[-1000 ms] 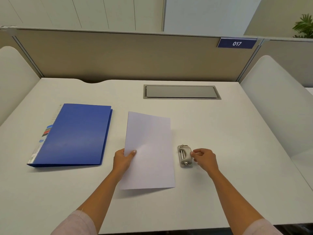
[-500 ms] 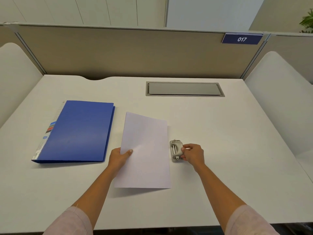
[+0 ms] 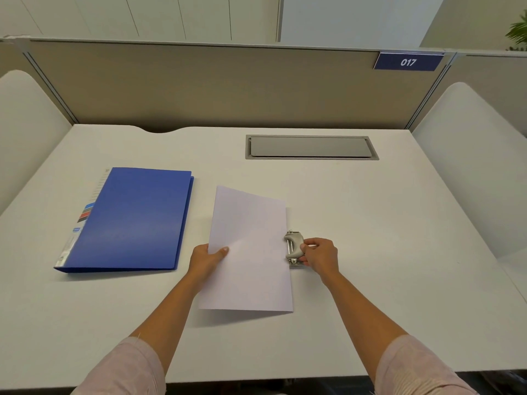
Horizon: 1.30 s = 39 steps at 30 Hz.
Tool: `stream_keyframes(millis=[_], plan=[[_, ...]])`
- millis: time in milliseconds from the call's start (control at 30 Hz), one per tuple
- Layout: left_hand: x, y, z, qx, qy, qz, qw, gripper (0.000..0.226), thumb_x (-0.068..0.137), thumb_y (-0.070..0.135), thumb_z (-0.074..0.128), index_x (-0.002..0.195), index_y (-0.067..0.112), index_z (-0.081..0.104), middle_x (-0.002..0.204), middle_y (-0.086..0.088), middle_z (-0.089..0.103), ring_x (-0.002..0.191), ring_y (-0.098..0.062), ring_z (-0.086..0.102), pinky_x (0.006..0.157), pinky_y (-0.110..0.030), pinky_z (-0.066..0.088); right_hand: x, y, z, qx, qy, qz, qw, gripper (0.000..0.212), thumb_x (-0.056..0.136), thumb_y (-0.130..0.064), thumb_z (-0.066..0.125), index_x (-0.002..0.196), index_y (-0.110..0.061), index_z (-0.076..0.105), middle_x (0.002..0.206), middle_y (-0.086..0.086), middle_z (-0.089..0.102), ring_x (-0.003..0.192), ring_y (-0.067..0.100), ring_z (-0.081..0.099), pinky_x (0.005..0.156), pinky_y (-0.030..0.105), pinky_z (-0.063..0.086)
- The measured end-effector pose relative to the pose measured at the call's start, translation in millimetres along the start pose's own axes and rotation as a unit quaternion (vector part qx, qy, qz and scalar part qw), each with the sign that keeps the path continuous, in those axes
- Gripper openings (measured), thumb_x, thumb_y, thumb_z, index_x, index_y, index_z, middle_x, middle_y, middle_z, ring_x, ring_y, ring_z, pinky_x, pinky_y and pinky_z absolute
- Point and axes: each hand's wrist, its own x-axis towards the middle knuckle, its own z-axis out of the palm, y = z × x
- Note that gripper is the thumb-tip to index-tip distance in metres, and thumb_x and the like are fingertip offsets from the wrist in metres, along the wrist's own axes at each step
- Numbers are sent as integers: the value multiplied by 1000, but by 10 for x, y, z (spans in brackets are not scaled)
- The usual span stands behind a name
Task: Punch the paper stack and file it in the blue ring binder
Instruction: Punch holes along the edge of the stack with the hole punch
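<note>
1. Feeding the paper stack (image 3: 251,249) into the hole punch (image 3: 293,248) is the step in hand; its right edge meets the punch slot.
2. Left hand (image 3: 206,259) grip: pinching the stack's left edge, thumb on top.
3. Right hand (image 3: 320,256) grip: fingers closed on the punch, just right of the stack.
4. Next move, as judged: seat the edge fully, then press the lever.
5. Blue ring binder (image 3: 134,220) lies shut on the counter (image 3: 370,252), well left of the left grip.

White worktop (image 3: 370,252), set with a closed blue ring binder (image 3: 134,220) lying flat at left. Near the middle, a paper stack (image 3: 251,252), partly lifted; just right, touching its edge, a grey hole punch (image 3: 293,248). Farther back, a recessed grey cable hatch (image 3: 310,147).
</note>
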Motion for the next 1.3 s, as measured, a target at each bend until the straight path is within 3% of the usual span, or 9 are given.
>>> stream_keyframes(millis=[767,1300], plan=[[69,-16,99,14,-3,0,1000,42,86,30,69,118,5,60,111,-11,66,96,-31,64,87,-40,53,7,14,-5,1,-3,-2,1000,9,83,-14,68,92,-14,67,70,4,71,66,21,73,77,43,59],[59,-106,115,15,-18,-1,1000,44,86,31,69,121,5,59,114,-11,66,99,-30,63,87,-38,51,11,-31,-20,-4,-14,5,1000,6,83,-15,67,83,-19,63,74,6,72,66,21,73,77,42,59]])
